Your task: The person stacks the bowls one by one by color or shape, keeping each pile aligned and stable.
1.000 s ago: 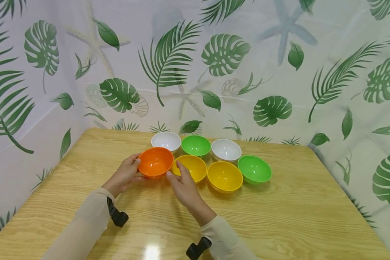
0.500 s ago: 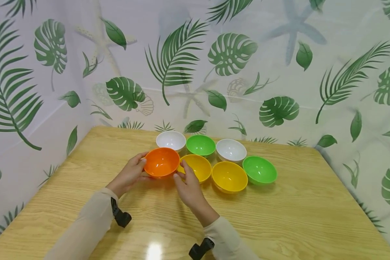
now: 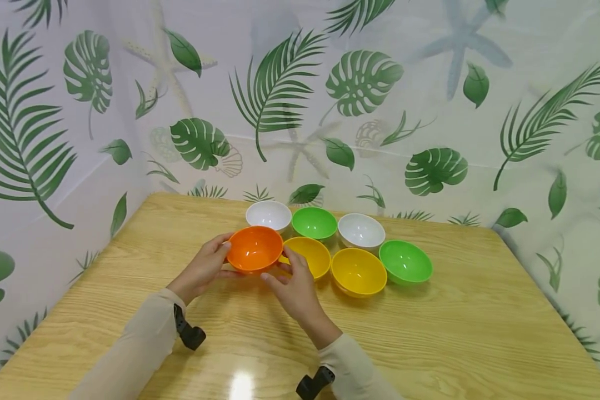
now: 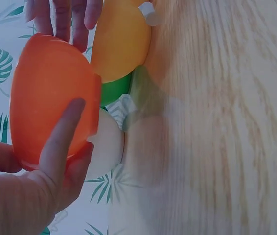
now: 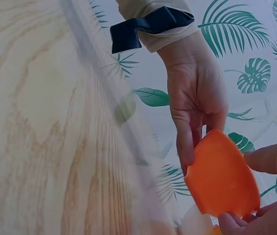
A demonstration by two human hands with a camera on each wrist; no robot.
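An orange bowl [image 3: 255, 249] is held above the table, its opening facing up and slightly toward me. My left hand [image 3: 205, 264] grips its left side, thumb by the rim and fingers underneath; the left wrist view shows a finger along the orange bowl's outer wall [image 4: 50, 93]. At the opposite side is my right hand [image 3: 297, 289], its index finger against the wall and its thumb low under the bowl. Just behind, partly covered by the orange bowl and the right hand, sits a yellow bowl [image 3: 312, 255]. A second yellow bowl [image 3: 359, 272] stands to its right.
Along the back stand a white bowl [image 3: 268, 215], a green bowl [image 3: 314, 223] and another white bowl [image 3: 361, 230]. A second green bowl [image 3: 405, 262] ends the front row on the right. A leaf-patterned sheet [image 3: 290, 111] rises behind the wooden table [image 3: 455, 333].
The head view has turned slightly left, so the scene sits further right in the picture. My right fingers have come in against the orange bowl, which my left hand still holds.
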